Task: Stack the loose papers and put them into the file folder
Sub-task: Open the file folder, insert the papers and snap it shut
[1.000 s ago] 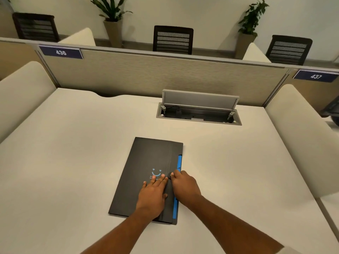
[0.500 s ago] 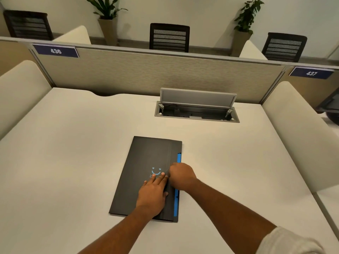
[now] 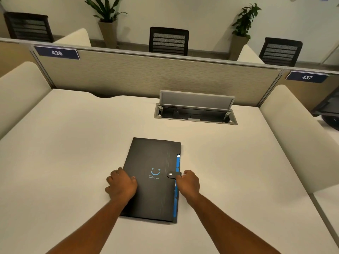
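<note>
The black file folder [image 3: 154, 180] lies closed on the table [image 3: 73, 143], just nearer than the open cable hatch [image 3: 195, 111]. The left hand [image 3: 122, 183] curls over the folder's left edge; the right hand [image 3: 189, 182] pinches its snap strap [image 3: 173, 174]. No loose papers show. Best to steady the folder while seating the snap squarely.

1. A cream desk [image 3: 73, 153] fills the view, with rounded cream side panels at 9 and 3 o'clock.
2. At 1 o'clock a grey cable hatch [image 3: 196, 109] sits in the desk, its lid propped open.
3. A beige fabric partition [image 3: 156, 76] runs across 12 o'clock, bearing blue number plates 436 [image 3: 57, 52] and 437 [image 3: 307, 77].
4. Beyond it stand three dark slatted chairs [image 3: 169, 41] and two potted plants [image 3: 107, 19] against a pale wall.
</note>
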A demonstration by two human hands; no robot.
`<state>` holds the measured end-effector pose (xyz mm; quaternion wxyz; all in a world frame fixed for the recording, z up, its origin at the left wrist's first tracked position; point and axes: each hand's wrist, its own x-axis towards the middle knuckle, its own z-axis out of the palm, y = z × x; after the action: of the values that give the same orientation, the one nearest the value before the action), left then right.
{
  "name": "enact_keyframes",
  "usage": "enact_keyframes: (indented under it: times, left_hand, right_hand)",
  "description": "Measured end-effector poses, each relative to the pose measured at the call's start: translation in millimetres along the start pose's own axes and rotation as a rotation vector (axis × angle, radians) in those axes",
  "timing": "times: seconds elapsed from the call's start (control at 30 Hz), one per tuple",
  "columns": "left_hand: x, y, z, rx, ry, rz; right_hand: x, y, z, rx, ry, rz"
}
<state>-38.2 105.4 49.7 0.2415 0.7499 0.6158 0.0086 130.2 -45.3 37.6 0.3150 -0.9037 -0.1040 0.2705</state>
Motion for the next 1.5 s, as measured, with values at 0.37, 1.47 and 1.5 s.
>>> enact_keyframes:
  times: [0.37, 1.47, 1.5]
  left_hand:
    - [16.1, -11.5, 0.9, -0.266, -0.155, -0.153]
    - [198.4, 12.8, -107.0, -0.477, -0.220, 0.123]
    - [212.0, 16.5, -107.4, -0.463, -0.212, 0.133]
  right_hand:
    - [-2.4, 3.9, -2.3, 0.334, -0.147, 0.052]
    - [90.2, -183.0, 49.9, 0.324, -0.091, -0.059]
    - [99.7, -192.0, 52.6, 0.311, -0.076, -0.059]
